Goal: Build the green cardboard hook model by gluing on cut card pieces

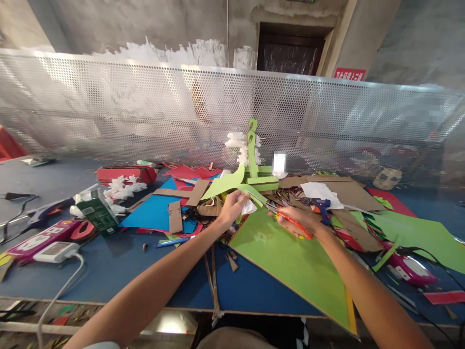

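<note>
Around the orange handles of a pair of scissors (304, 230), my right hand (296, 219) is closed. The blades point left, touching or very near a narrow strip of light green paper (257, 195). My left hand (231, 209) pinches the green paper, which curls up and back beyond my fingers. A crumpled white piece (249, 207) shows beside those fingertips; whether I grip it too is hard to tell. Beneath the scissors lies a large green board (290, 264). Behind my hands stands a green paper shape with curled tops (252, 150), with white tufts beside it.
A blue and orange glue gun (319, 206) lies right of my right hand. Cardboard scraps (198, 193), a blue sheet (150, 211) and a dark green box (97, 212) spread leftward. Magenta power strips (45, 238) with cables sit at both sides. A perforated metal screen (145, 106) closes the back.
</note>
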{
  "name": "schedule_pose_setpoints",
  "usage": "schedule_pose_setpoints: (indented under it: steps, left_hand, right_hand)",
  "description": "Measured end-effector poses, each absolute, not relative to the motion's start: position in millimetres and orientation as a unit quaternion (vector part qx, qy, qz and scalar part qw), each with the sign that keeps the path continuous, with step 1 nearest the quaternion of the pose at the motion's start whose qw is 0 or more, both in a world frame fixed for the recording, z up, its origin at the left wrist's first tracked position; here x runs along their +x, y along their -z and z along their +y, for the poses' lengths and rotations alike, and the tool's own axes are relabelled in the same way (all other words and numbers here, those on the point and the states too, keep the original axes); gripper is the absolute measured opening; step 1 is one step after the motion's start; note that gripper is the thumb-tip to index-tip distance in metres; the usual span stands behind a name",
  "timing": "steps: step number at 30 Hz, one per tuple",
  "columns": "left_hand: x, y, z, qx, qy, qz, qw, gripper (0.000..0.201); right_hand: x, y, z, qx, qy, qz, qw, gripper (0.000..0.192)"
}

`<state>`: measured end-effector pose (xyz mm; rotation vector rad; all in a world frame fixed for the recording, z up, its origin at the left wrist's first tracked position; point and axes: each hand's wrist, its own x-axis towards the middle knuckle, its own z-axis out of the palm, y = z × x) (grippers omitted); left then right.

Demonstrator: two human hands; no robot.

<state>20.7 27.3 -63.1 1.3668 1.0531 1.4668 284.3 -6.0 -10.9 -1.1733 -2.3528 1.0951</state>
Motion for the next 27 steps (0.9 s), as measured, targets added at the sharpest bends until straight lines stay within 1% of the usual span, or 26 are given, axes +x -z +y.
schedule_pose_setpoints:
  steps: [6,10,14,19,22,27]
  left_hand:
    - [22,63,27,0.545,-0.59,0.42,0.423,0.055]
    - [22,63,26,0.545,-0.585,0.415,0.435,0.056]
    - [16,59,25,0.554,-0.589,0.412,0.42,0.05]
    - [7,59,30,0.553,-0.597,0.402,0.42,0.045]
    - [4,64,35,0.563,-0.599,0.404,0.401,0.044]
    - [3,69,39,0.578,-0.597,0.412,0.373,0.047]
  right_hand:
    - [284,16,-4,-0.424,-0.376,-0.81,0.15,0.072]
    - [284,14,-3,-0.424,-0.351,-0.82,0.16,0.073]
    - [287,9,-1,-0.425,-0.335,-0.825,0.164,0.074]
    - [294,6,5,-0.421,-0.299,-0.847,0.13,0.071]
    - [296,7,6,-0.414,-0.28,-0.857,0.126,0.07]
    - [293,9,2,-0.416,-0.259,-0.86,0.144,0.064]
